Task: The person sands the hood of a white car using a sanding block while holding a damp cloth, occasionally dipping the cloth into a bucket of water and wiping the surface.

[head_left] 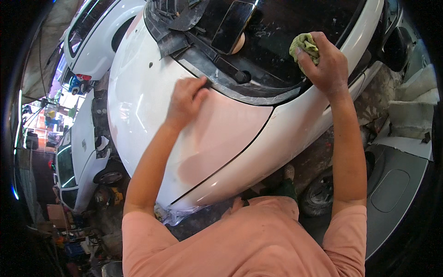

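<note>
In my right hand is a crumpled yellow-green cloth, raised over the lower right of the dark windshield. Closed fingers on my left hand rest at the rear edge of a white car hood, beside the grey cowl strip. Something small and dark shows at those fingertips; I cannot make out what it is. Under and near this hand, a dull pinkish patch covers the hood's corner. Another dull patch marks the white fender across the dark panel gap.
A phone lies on the windshield, near dark sheets at the cowl. White cars stand at left. At right are a wing mirror and a grey car panel. Clear plastic film hangs below the hood.
</note>
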Demonstrator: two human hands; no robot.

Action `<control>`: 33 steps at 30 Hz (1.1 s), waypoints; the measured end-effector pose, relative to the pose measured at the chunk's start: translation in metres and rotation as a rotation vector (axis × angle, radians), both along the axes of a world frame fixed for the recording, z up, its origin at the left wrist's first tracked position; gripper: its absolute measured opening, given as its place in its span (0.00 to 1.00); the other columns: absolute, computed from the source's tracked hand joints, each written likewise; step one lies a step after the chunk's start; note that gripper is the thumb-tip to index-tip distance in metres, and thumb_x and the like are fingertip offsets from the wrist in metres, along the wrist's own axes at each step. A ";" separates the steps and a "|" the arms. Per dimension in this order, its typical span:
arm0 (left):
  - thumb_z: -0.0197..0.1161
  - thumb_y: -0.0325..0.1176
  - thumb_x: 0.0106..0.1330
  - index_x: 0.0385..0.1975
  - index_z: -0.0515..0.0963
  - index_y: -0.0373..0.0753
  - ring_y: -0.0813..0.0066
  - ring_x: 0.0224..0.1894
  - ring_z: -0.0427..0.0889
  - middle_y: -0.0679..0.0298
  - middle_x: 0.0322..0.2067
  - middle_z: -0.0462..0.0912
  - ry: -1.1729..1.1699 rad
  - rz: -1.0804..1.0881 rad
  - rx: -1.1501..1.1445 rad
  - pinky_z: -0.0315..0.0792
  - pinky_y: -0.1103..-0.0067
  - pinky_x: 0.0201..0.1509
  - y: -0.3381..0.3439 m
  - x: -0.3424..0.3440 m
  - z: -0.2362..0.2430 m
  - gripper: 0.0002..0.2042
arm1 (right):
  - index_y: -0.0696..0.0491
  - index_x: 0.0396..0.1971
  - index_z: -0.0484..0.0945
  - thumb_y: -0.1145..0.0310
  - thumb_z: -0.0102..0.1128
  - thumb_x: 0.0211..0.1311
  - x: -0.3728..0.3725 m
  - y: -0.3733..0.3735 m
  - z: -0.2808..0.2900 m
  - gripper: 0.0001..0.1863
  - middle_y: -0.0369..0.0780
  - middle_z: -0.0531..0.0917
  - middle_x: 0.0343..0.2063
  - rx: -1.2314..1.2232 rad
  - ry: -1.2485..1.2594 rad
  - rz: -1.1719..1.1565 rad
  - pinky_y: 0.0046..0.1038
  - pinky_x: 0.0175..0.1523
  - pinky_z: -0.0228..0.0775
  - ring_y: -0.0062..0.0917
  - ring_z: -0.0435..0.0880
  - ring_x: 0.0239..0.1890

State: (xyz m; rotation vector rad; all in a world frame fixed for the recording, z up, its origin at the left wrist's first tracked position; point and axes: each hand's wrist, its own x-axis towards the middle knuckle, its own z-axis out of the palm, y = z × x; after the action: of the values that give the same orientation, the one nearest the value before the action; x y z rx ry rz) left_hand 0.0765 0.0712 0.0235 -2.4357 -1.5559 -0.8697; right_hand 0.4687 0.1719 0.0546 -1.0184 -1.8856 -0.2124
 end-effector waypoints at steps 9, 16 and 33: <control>0.71 0.32 0.68 0.54 0.84 0.36 0.51 0.52 0.80 0.54 0.46 0.86 -0.003 -0.017 0.022 0.73 0.62 0.60 0.011 0.000 0.001 0.16 | 0.45 0.44 0.78 0.52 0.68 0.69 0.000 0.001 0.001 0.15 0.38 0.87 0.28 -0.006 0.008 0.012 0.35 0.33 0.83 0.32 0.91 0.30; 0.72 0.34 0.67 0.53 0.84 0.36 0.52 0.52 0.81 0.53 0.49 0.86 -0.040 0.095 -0.012 0.73 0.63 0.62 0.036 -0.031 0.013 0.17 | 0.46 0.46 0.78 0.52 0.68 0.69 -0.001 0.002 0.003 0.15 0.39 0.88 0.29 0.006 0.010 0.050 0.35 0.33 0.83 0.32 0.91 0.29; 0.71 0.29 0.68 0.55 0.85 0.36 0.50 0.58 0.80 0.52 0.54 0.87 -0.065 0.032 -0.079 0.72 0.64 0.66 0.017 -0.040 0.009 0.16 | 0.46 0.45 0.78 0.52 0.68 0.69 0.000 0.000 0.002 0.16 0.39 0.88 0.30 -0.034 0.015 0.046 0.36 0.34 0.83 0.33 0.91 0.30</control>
State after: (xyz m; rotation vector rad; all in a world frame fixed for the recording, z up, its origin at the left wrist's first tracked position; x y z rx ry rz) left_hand 0.0360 0.0883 0.0321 -2.4520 -1.6782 -0.9074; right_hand 0.4683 0.1722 0.0567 -0.9951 -1.9032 -0.1462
